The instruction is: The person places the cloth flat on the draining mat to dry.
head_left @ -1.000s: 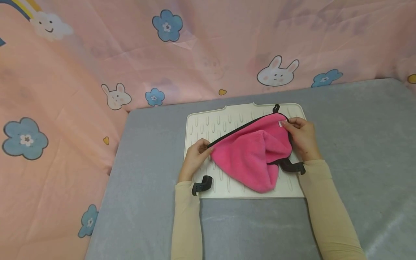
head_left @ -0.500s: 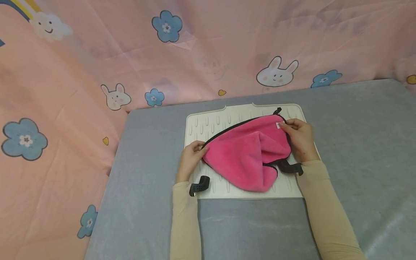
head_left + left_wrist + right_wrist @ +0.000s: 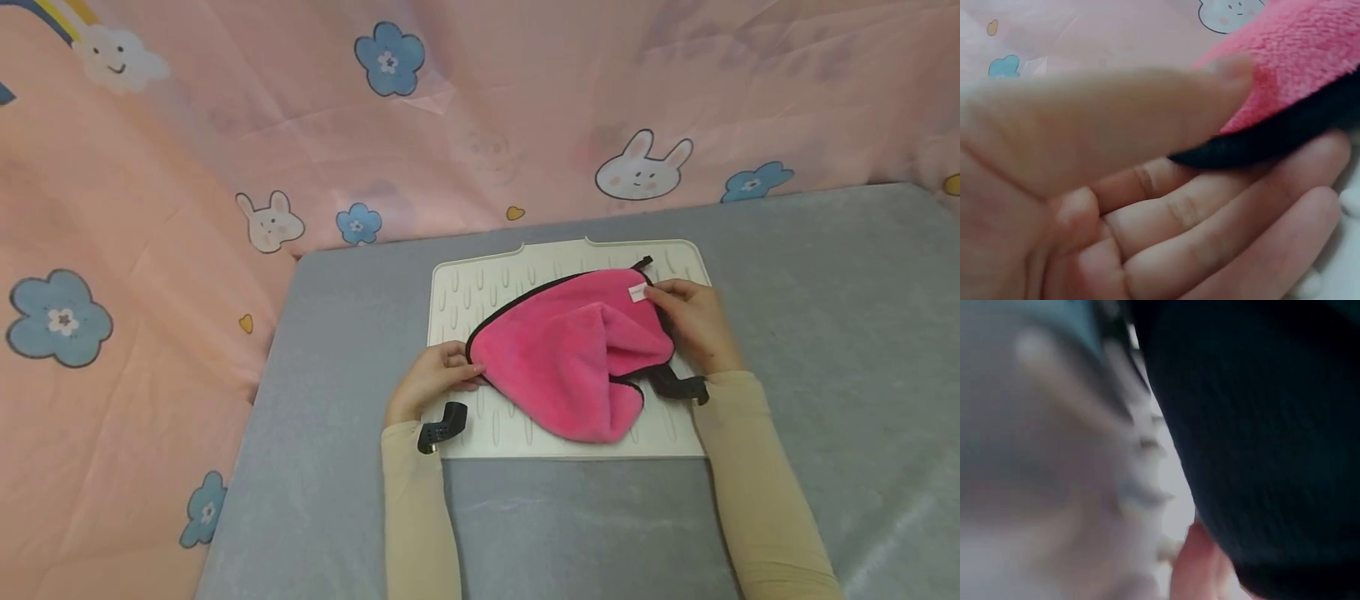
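Head view gives us the pink cloth [image 3: 551, 367] between the hands, over a pale ribbed mat [image 3: 483, 279]. The left hand [image 3: 432, 379] pinches one end, thumb on top, fingers beneath the black trim [image 3: 1260, 144]; the right hand [image 3: 697, 323] pinches the opposite end beside the white label [image 3: 637, 292]. Outward of each hand we see grey table [image 3: 330, 375] stretching away; beyond both, its far edge meets a pink curtain [image 3: 480, 108].

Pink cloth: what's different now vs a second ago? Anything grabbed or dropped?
The left hand moved left and toward the person; the left end of the pink cloth spread left too, and its far side, nearly straight before, now bows. The white tag shows more fully. No new grab or release visible. Unchanged: right hand pinching the right end, tray in place.
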Available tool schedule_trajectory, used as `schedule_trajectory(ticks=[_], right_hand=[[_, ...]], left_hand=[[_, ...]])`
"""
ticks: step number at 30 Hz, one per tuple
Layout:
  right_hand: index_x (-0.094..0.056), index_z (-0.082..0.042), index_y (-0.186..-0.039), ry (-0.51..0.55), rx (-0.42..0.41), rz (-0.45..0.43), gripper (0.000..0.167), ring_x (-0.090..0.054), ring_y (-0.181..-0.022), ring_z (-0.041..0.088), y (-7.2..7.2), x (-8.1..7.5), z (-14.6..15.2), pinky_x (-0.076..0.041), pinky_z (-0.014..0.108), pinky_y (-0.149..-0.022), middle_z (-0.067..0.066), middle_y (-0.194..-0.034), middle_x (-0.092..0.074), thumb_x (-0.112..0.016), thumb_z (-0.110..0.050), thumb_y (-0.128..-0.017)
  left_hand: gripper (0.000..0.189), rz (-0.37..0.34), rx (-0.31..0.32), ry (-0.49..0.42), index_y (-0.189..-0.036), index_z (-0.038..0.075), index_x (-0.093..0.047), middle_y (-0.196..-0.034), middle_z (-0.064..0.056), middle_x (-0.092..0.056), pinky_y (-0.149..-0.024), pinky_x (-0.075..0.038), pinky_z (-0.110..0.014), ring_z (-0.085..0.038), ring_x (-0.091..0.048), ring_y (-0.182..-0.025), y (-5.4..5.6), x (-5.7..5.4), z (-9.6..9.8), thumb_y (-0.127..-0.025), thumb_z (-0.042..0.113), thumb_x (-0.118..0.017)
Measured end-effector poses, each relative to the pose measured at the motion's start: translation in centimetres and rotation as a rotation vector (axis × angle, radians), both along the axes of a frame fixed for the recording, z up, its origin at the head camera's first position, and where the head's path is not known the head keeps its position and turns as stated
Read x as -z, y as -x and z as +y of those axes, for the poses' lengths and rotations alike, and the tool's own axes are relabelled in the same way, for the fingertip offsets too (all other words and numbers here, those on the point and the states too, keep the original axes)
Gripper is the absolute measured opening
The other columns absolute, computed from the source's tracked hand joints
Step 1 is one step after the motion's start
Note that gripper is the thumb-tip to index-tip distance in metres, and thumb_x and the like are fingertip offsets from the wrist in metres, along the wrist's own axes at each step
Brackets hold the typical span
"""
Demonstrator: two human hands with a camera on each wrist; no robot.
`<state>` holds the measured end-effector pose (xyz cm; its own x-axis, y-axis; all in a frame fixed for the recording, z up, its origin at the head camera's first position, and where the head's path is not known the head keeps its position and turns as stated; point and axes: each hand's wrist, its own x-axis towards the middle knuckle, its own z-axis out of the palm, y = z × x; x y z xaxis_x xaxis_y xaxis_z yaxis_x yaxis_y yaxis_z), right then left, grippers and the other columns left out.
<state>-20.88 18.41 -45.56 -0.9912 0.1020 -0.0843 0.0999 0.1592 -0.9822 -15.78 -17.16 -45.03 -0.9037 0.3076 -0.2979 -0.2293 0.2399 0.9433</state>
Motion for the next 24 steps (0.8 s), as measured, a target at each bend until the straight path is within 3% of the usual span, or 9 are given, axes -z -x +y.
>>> schedule_trajectory(ticks=[2, 4, 10, 13, 16, 21, 24], right_hand=[[-0.064, 0.000, -0.097, -0.094, -0.081, -0.012, 0.023, -0.051, -0.066, 0.000, -0.1, -0.2, 0.6, -0.043, 0.014, -0.059, -0.017, -0.070, -0.059, -0.060, -0.022, -0.092], [-0.060, 0.007, -0.104, -0.192, -0.138, -0.033, 0.033, -0.049, -0.066, 0.001, -0.2, -0.4, 1.1, -0.042, 0.015, -0.058, -0.016, -0.071, -0.056, -0.060, -0.024, -0.093], [-0.058, 0.012, -0.109, -0.302, -0.235, -0.082, 0.038, -0.050, -0.068, 0.003, -0.4, -1.1, 1.7, -0.044, 0.017, -0.061, -0.013, -0.074, -0.055, -0.060, -0.021, -0.092], [-0.058, 0.013, -0.108, -0.282, -0.226, -0.057, 0.036, -0.050, -0.066, 0.001, -0.4, -1.0, 1.7, -0.044, 0.017, -0.059, -0.016, -0.071, -0.056, -0.061, -0.019, -0.092], [-0.058, 0.012, -0.103, -0.223, -0.171, -0.024, 0.032, -0.049, -0.064, -0.002, -0.4, -0.8, 1.5, -0.042, 0.016, -0.057, -0.019, -0.068, -0.057, -0.062, -0.018, -0.091], [-0.060, 0.008, -0.095, -0.123, -0.056, 0.022, 0.023, -0.052, -0.063, -0.006, -0.3, -0.5, 1.3, -0.043, 0.012, -0.056, -0.022, -0.065, -0.059, -0.062, -0.014, -0.091], [-0.061, 0.002, -0.091, -0.102, -0.020, 0.040, 0.014, -0.052, -0.062, -0.007, -0.2, -0.4, 1.2, -0.043, 0.012, -0.055, -0.023, -0.064, -0.059, -0.062, -0.013, -0.091]], left_hand=[[0.010, -0.008, -0.033, -0.018, -0.095, -0.010, -0.054, -0.084, -0.016, -0.068, -0.069, -0.055, -0.027, -0.012, -0.066, -0.070, 0.2, 0.1, 0.2, -0.090, -0.002, -0.058], [0.009, 0.000, -0.111, -0.040, -0.095, -0.010, -0.054, -0.081, -0.015, -0.068, -0.065, -0.055, -0.025, -0.011, -0.065, -0.067, 0.4, 0.2, 0.6, -0.092, -0.002, -0.056], [0.012, 0.075, -0.522, -0.113, -0.099, -0.010, -0.056, -0.077, -0.009, -0.063, -0.057, -0.052, -0.020, -0.009, -0.059, -0.058, 1.2, 0.8, 1.7, -0.093, 0.001, -0.055], [0.015, 0.127, -0.615, -0.126, -0.101, -0.010, -0.058, -0.082, -0.011, -0.065, -0.057, -0.051, -0.020, -0.008, -0.059, -0.060, 1.4, 0.9, 1.9, -0.093, 0.002, -0.056], [0.016, 0.132, -0.550, -0.100, -0.101, -0.010, -0.059, -0.084, -0.012, -0.066, -0.060, -0.052, -0.020, -0.008, -0.060, -0.063, 1.2, 0.8, 1.8, -0.094, 0.004, -0.056], [0.014, 0.063, -0.294, -0.024, -0.092, -0.009, -0.057, -0.080, -0.016, -0.067, -0.061, -0.054, -0.023, -0.010, -0.063, -0.061, 0.7, 0.5, 1.5, -0.093, 0.005, -0.057], [0.012, 0.034, -0.208, -0.034, -0.092, -0.009, -0.057, -0.081, -0.019, -0.068, -0.063, -0.055, -0.025, -0.012, -0.065, -0.064, 0.7, 0.6, 1.6, -0.092, 0.003, -0.057]])
